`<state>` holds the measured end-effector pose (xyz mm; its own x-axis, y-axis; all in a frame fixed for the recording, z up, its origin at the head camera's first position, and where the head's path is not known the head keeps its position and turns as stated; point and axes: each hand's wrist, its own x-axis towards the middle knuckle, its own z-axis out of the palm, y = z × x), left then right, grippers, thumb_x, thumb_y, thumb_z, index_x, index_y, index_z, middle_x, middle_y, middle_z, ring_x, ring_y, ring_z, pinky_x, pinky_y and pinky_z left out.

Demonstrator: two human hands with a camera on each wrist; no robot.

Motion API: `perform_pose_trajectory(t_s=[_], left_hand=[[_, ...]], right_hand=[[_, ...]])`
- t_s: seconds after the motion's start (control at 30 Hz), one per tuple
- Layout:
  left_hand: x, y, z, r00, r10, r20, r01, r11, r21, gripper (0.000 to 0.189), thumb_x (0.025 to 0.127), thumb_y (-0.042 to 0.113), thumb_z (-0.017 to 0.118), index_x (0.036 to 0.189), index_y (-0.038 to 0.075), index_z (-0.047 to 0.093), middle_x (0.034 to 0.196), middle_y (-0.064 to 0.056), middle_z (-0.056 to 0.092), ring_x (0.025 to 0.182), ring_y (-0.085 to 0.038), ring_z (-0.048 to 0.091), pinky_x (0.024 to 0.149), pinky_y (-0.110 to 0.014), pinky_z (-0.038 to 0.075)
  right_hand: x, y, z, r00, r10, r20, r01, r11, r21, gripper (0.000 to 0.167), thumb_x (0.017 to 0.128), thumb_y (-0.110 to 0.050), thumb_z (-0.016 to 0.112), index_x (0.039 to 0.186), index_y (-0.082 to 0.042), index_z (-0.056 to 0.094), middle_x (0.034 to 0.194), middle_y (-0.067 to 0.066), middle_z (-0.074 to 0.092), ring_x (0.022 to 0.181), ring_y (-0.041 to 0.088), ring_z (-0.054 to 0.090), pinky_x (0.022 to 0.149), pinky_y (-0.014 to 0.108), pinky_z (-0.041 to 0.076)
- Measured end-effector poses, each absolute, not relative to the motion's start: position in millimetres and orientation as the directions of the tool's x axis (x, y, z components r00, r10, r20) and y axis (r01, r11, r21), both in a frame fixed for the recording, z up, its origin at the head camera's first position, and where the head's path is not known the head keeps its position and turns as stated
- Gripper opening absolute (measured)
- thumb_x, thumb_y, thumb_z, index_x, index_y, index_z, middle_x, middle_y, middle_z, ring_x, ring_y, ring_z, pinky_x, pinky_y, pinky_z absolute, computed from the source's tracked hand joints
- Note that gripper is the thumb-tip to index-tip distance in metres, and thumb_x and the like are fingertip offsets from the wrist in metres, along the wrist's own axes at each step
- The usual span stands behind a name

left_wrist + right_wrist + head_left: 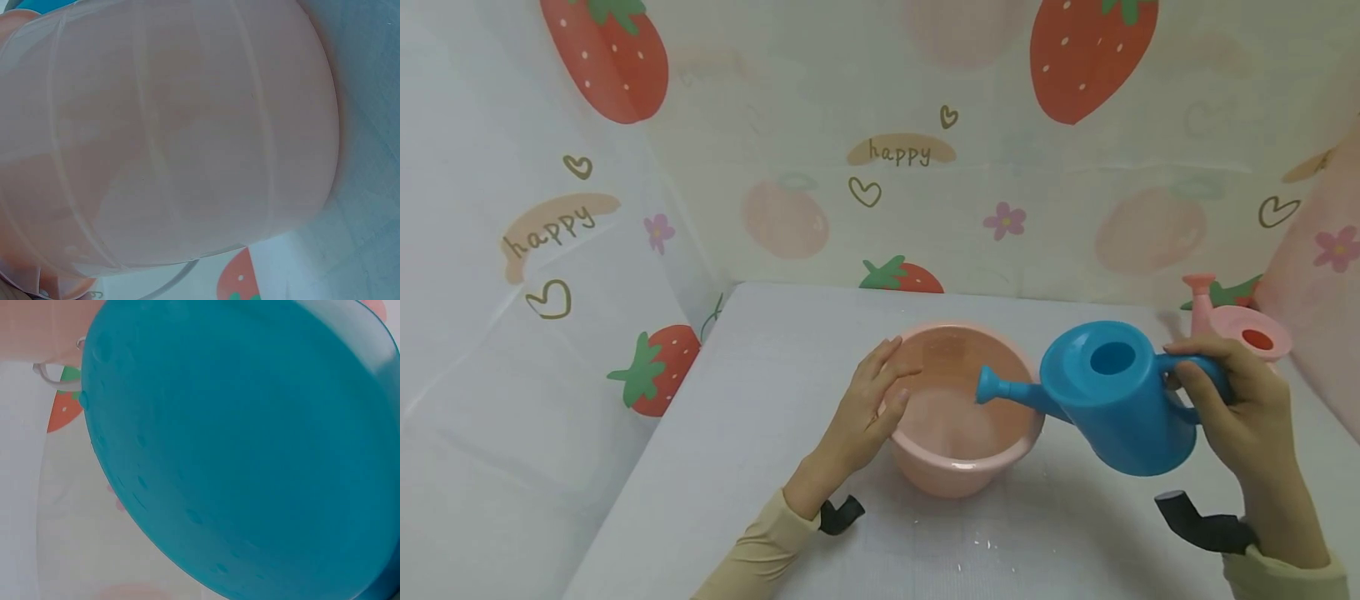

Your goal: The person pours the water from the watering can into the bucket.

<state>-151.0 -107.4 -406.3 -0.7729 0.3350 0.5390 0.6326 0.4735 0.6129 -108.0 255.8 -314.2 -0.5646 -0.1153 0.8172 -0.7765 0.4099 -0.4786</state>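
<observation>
A pink plastic bucket (955,479) stands on the white-covered table; its ribbed side fills most of the left wrist view. My left hand (865,408) holds the bucket's left rim, with thumb and fingers over the edge. My right hand (1247,400) grips the handle of a blue watering can (1135,417). The can hangs in the air right of the bucket, its spout over the bucket's opening. In the right wrist view, droplets dot the blue watering can (237,444). Whether liquid lies in the bucket, I cannot tell.
A pink watering can (1255,329) stands at the back right, behind my right hand. A strawberry-patterned sheet (925,200) rises behind the table (760,350) and along both sides. Small white specks or drops lie in front of the bucket.
</observation>
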Motion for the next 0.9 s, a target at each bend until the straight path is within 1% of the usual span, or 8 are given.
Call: perform_pose_trajectory(t_s=[0.1, 0.2, 0.3, 0.47, 0.7, 0.9], left_hand=[[-150.9, -107.8, -406.6, -0.771, 0.335, 0.541, 0.634, 0.472, 0.612, 0.030, 0.091, 0.019, 0.048, 0.119, 0.019, 0.058, 0.148, -0.006, 0.033, 0.139, -0.029, 0.023, 0.102, -0.059, 0.030], [-150.6, -107.8, -406.7, -0.769, 0.335, 0.545, 0.638, 0.469, 0.611, 0.030, 0.092, 0.024, 0.046, 0.119, 0.018, 0.058, 0.148, -0.007, 0.033, 0.139, -0.028, 0.023, 0.103, -0.058, 0.030], [-150.6, -107.7, -406.7, -0.765, 0.335, 0.550, 0.642, 0.464, 0.610, 0.032, 0.093, 0.026, 0.044, 0.119, 0.015, 0.059, 0.148, -0.008, 0.033, 0.139, -0.028, 0.024, 0.103, -0.058, 0.030], [-150.2, -107.7, -405.2, -0.765, 0.336, 0.550, 0.642, 0.468, 0.607, 0.032, 0.093, 0.026, 0.044, 0.119, 0.015, 0.059, 0.147, -0.008, 0.034, 0.138, -0.029, 0.024, 0.103, -0.058, 0.030], [-149.9, -107.7, -404.6, -0.764, 0.335, 0.551, 0.643, 0.469, 0.606, 0.035, 0.095, 0.033, 0.041, 0.119, 0.016, 0.059, 0.147, -0.008, 0.034, 0.138, -0.029, 0.025, 0.102, -0.059, 0.030], [-150.2, -108.0, -405.1, -0.772, 0.336, 0.540, 0.633, 0.475, 0.611, 0.037, 0.096, 0.036, 0.038, 0.119, 0.016, 0.059, 0.147, -0.007, 0.034, 0.139, -0.027, 0.023, 0.103, -0.058, 0.030]], right_hand=[[-108.5, 254.6, -315.5, -0.554, -0.101, 0.827, -0.785, 0.393, -0.478, 0.021, 0.089, 0.001, 0.056, 0.100, 0.019, 0.057, 0.086, -0.006, 0.064, 0.077, 0.002, 0.061, 0.082, 0.013, 0.046], [-108.2, 250.7, -313.6, -0.538, -0.095, 0.837, -0.800, 0.370, -0.472, 0.022, 0.090, 0.000, 0.055, 0.099, 0.019, 0.056, 0.083, -0.003, 0.064, 0.076, 0.002, 0.060, 0.082, 0.013, 0.047], [-106.5, 246.8, -311.1, -0.536, -0.092, 0.839, -0.802, 0.365, -0.472, 0.022, 0.091, 0.000, 0.053, 0.098, 0.021, 0.054, 0.083, -0.003, 0.063, 0.075, 0.002, 0.059, 0.081, 0.013, 0.047], [-107.8, 249.3, -315.5, -0.549, -0.082, 0.832, -0.792, 0.368, -0.487, 0.019, 0.090, 0.004, 0.051, 0.099, 0.020, 0.054, 0.084, -0.003, 0.063, 0.076, 0.004, 0.059, 0.081, 0.013, 0.047], [-111.8, 256.3, -324.8, -0.574, -0.040, 0.818, -0.761, 0.395, -0.515, 0.019, 0.090, 0.005, 0.050, 0.101, 0.020, 0.054, 0.087, -0.003, 0.064, 0.077, 0.005, 0.060, 0.081, 0.014, 0.047], [-114.3, 259.7, -329.0, -0.588, -0.003, 0.809, -0.756, 0.356, -0.549, 0.021, 0.091, 0.006, 0.048, 0.105, 0.020, 0.054, 0.087, -0.002, 0.064, 0.079, 0.007, 0.058, 0.082, 0.015, 0.047]])
